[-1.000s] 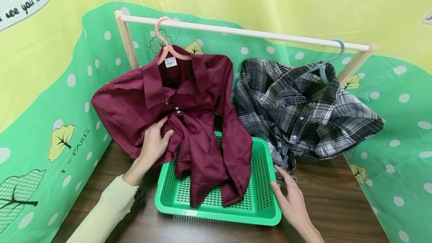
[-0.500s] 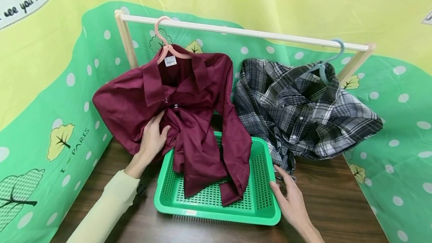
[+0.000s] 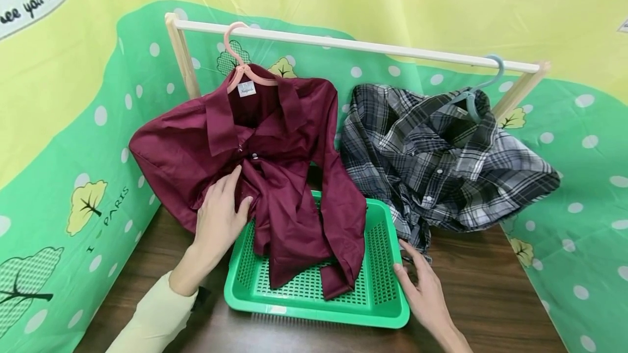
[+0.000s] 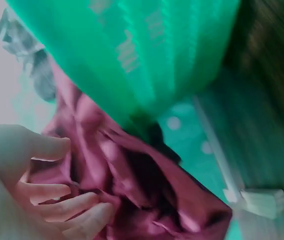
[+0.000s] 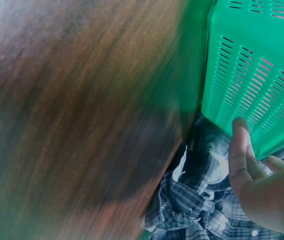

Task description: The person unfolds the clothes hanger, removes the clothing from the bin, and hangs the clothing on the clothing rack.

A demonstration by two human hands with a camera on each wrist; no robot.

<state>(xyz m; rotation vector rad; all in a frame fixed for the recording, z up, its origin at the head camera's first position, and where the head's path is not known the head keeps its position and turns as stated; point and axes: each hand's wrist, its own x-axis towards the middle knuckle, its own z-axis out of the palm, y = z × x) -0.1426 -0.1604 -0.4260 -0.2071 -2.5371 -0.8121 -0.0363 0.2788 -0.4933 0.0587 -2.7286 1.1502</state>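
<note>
A maroon button-up shirt (image 3: pixel 294 206) hangs on a pink hanger (image 3: pixel 243 73), its lower part draping into a green plastic basket (image 3: pixel 387 238). My left hand (image 3: pixel 219 219) is at the shirt's left front, below the buttons. In the left wrist view its fingers (image 4: pixel 77 206) are loosely bent beside the cloth, thumb apart, with nothing pinched between them. At the basket's right side is my right hand (image 3: pixel 424 293). Its extended fingers (image 5: pixel 240 150) touch the basket's outer wall in the right wrist view.
A black-and-grey plaid shirt (image 3: pixel 417 146) on a blue hanger (image 3: pixel 472 105) hangs at the right, its hem reaching down beside the basket. Both hangers hook over the white bar (image 3: pixel 363 45) of a wooden rack. Dark wood table (image 3: pixel 481 282) lies underneath; a patterned cloth backdrop (image 3: pixel 584 200) surrounds it.
The fold of maroon cloth by my left hand has dropped flatter, and the front hem has shifted up slightly. My left hand has drawn a little nearer to me. The right hand stays put.
</note>
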